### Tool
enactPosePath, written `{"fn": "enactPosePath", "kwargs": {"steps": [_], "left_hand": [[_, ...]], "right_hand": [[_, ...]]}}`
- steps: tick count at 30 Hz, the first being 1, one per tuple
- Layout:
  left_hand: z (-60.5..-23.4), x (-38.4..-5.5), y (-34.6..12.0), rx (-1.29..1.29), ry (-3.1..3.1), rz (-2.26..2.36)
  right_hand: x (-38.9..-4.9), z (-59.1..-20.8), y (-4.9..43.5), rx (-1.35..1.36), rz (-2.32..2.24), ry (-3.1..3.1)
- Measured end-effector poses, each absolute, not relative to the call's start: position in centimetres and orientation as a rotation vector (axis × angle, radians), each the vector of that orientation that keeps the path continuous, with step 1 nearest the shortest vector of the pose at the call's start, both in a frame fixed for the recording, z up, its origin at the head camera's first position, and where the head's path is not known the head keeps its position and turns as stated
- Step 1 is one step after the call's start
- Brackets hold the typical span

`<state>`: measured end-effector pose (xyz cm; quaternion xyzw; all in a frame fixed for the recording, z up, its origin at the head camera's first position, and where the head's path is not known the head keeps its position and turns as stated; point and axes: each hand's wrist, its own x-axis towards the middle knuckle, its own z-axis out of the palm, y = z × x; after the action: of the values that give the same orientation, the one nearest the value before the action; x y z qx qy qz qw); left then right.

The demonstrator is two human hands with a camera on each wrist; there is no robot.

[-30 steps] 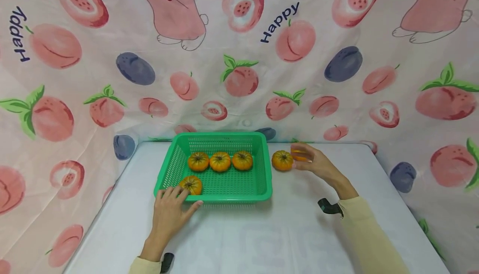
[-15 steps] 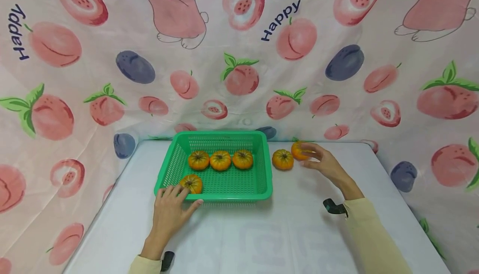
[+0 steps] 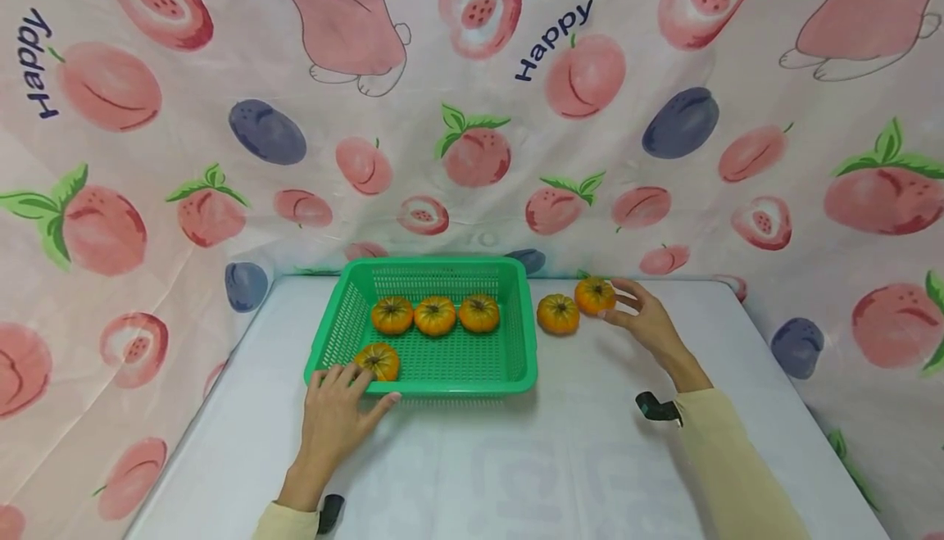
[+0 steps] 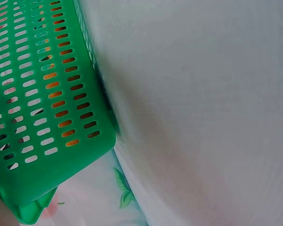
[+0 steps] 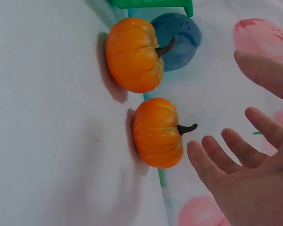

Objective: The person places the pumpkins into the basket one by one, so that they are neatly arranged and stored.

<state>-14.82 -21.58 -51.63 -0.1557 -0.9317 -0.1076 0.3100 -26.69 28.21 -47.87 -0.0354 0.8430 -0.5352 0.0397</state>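
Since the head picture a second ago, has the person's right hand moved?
Yes. Against the unmoved green basket, the right hand has shifted right, away from it, leaving the outer orange pumpkin mostly uncovered.

A pale pink fabric sheet (image 3: 420,122) with slight creases rises behind the far edge of a smooth white tabletop (image 3: 472,466) and along its left and right sides. Its print shows pink peaches (image 3: 475,159) with green leaves, dark blue oval fruits (image 3: 267,132) and navy "Happy" lettering (image 3: 555,42). High on the far side, two pink-clothed cartoon figures (image 3: 347,28) wear red bows, one left, one right. Soft light leaves faint shadows on the tabletop.
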Motion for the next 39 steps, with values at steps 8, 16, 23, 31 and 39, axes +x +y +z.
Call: {"fn": "enactPosePath", "kwargs": {"steps": [8,16,23,31,39], "left_hand": [[-51.7,-14.8,-21.6,-0.404,-2.46,-0.287],[-51.6,-14.8,-21.5,-0.411,-2.435,-0.277],[-51.7,-14.8,-21.6,-0.413,-2.439,-0.276],[-51.5,-14.7,-21.6,-0.406,-2.449,-0.28],[-51.5,-14.6,-21.5,-0.406,-2.446,-0.272]], "right_hand": [[-27.7,-49.1,28.2,0.01,-1.639,2.628],[-28.9,-49.9,28.0,0.11,-1.642,2.647],[-29.5,-50.5,27.9,0.155,-1.617,2.654],[-29.8,-50.9,27.7,0.173,-1.624,2.645],[-30.0,-51.3,27.7,0.19,-1.629,2.621]]}}
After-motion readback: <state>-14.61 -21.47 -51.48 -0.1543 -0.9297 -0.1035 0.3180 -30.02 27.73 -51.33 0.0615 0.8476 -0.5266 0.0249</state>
